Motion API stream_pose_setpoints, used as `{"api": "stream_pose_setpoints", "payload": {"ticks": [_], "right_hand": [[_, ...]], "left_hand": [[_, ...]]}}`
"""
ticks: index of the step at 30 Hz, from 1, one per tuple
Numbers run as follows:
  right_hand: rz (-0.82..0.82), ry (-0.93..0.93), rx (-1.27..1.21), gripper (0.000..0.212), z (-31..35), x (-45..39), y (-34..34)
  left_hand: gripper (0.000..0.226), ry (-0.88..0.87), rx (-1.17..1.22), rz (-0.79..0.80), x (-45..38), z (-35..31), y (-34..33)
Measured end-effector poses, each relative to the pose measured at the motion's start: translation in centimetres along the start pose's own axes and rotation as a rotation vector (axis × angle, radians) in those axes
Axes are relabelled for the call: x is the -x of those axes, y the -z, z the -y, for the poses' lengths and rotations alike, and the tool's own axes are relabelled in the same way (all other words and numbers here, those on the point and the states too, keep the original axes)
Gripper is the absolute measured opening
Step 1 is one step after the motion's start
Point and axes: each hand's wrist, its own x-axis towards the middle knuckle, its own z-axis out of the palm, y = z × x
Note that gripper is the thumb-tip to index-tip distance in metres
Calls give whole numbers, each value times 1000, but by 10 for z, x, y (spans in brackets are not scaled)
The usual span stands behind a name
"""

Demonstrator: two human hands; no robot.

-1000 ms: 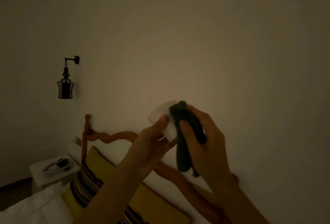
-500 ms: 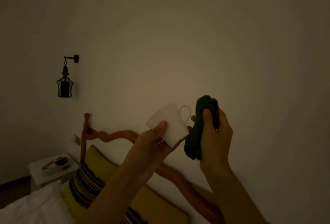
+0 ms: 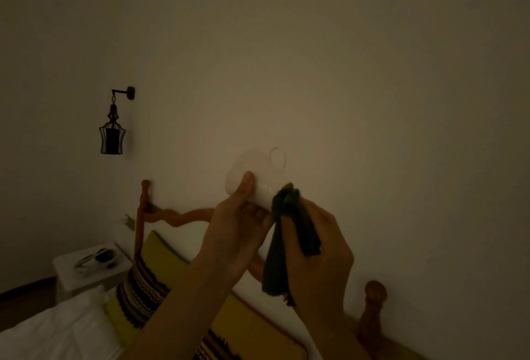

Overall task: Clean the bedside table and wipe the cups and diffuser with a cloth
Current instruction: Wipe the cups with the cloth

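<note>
The room is dim. My left hand (image 3: 235, 233) holds a white cup (image 3: 259, 172) up in front of the wall, tilted, its handle pointing up and to the right and my thumb on its side. My right hand (image 3: 318, 250) is shut on a dark green cloth (image 3: 282, 248). The top of the cloth touches the lower right side of the cup, and the rest hangs down between my hands. The cup is blurred by motion.
A white bedside table (image 3: 91, 269) with a dark object on a tray stands at the lower left. A wooden headboard (image 3: 175, 215), a yellow patterned pillow (image 3: 149, 279) and white bedding (image 3: 57, 334) lie below my arms. A dark wall lantern (image 3: 112, 136) hangs at left.
My right hand took the cloth off the cup and away to the right, then brought it back against the cup's lower side. The cup has turned, handle now up.
</note>
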Motion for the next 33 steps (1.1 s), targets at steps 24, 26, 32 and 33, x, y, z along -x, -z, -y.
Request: {"api": "stream_pose_setpoints", "payload": {"ticks": [24,26,32,33], "right_hand": [[37,-86,1,39,-6,-31,-3],[-13,-235,-110,36,-10,-39,-1],[64,-558,-491,25,-10,-45,2],[33,-627,-587,21,-10,-45,2]], "left_hand": [[61,-6,-522,49,-2,28,30],[64,-5,-513,26,-2,30,29],[94,38,-409,2,-3,20,28],[99,47,-347,23,-3,17,28]]}}
